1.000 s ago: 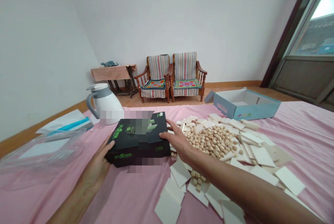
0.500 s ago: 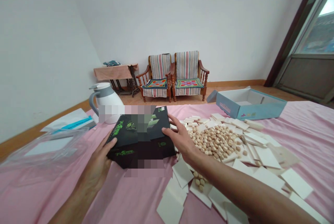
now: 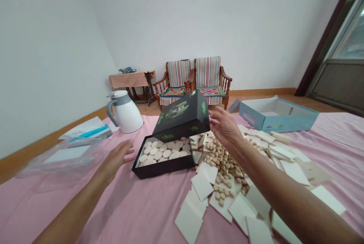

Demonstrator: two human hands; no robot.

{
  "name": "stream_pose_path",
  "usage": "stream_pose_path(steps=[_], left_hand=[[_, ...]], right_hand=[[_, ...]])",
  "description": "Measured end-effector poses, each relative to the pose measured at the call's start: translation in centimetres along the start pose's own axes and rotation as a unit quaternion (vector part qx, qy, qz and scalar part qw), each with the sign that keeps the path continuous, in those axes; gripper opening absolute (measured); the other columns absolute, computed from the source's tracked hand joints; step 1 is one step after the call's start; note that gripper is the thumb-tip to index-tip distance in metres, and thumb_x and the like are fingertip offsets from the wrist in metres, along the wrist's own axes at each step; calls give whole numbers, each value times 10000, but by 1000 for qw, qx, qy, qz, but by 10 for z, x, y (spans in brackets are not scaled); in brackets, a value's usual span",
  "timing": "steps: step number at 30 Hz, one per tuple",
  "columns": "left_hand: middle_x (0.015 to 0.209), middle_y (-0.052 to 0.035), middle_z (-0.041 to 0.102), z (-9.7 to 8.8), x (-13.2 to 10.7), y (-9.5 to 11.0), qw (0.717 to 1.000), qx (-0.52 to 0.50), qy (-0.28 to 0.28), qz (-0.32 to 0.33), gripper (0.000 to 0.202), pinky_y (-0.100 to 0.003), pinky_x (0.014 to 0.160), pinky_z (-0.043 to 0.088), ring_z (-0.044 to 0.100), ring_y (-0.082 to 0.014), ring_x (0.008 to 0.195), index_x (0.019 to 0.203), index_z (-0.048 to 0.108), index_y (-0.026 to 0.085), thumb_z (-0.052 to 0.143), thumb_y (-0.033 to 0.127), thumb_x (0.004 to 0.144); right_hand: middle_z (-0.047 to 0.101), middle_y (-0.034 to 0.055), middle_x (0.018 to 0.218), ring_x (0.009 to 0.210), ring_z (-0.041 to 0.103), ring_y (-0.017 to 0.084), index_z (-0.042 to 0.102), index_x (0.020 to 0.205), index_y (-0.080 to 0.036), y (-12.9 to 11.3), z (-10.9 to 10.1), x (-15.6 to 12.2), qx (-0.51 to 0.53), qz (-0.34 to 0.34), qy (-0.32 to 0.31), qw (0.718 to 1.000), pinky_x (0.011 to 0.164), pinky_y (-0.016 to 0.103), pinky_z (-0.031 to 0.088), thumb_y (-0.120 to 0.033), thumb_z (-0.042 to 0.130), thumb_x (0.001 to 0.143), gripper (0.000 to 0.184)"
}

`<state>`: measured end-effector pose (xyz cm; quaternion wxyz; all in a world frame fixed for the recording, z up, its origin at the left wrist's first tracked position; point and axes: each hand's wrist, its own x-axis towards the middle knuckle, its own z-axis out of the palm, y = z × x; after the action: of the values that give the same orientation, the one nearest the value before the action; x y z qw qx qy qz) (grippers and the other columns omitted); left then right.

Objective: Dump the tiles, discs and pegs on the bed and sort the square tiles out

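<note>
My right hand (image 3: 224, 124) grips the black box lid (image 3: 182, 117) by its right end. The lid, with green print, is tilted up over the back of the black box (image 3: 167, 168). Inside the box lie several pale round wooden discs (image 3: 163, 151); the lid hides those at the back. My left hand (image 3: 121, 158) is just left of the box, fingers apart, touching nothing. Right of the box, small wooden cubes (image 3: 222, 158) are heaped among flat white square tiles (image 3: 203, 183).
A white and grey jug (image 3: 127, 115) stands behind my left hand. Clear plastic packaging (image 3: 68, 156) lies at the left on the pink cloth (image 3: 136, 213). An open blue box (image 3: 278, 120) sits at the back right. Beyond are two wooden armchairs (image 3: 207, 73).
The box was closed between both hands; now its lid is lifted and tilted in my right hand, showing the discs. My left hand has let go. Some cubes have spread toward me.
</note>
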<state>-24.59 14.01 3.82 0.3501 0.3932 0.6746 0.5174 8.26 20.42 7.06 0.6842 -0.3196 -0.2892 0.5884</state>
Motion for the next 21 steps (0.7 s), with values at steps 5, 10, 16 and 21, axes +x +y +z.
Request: stream_pose_path(steps=[5,10,16,21], left_hand=[[877,-97,716,9,4,-34,982,69,-133,-117,417,-283,604,506,648,-224,766,918,685,145,747,459,652],[679,-73,694,14,13,-39,969,93,-167,-155,397,-282,515,466,622,-219,614,809,675,129,783,428,570],[615,-50,676,17,16,-39,975,120,-141,-125,317,-252,476,410,587,-196,543,734,669,139,781,394,582],[613,-49,681,16,16,-39,977,135,-127,-107,265,-249,496,416,599,-200,555,721,684,140,764,372,623]], right_hand=[[629,-20,696,561,577,97,562,845,-180,-10,-40,12,29,26,16,999,537,203,521,-63,613,680,208],[596,32,665,553,564,91,517,718,-168,4,-60,15,21,114,38,993,504,173,508,-26,554,723,147],[587,19,706,639,590,148,567,800,-164,22,-69,12,-75,26,51,996,595,266,519,-126,658,661,170],[513,187,1329,1263,420,322,441,1335,-154,14,-70,64,-615,-292,44,731,1026,469,334,-411,637,762,657]])
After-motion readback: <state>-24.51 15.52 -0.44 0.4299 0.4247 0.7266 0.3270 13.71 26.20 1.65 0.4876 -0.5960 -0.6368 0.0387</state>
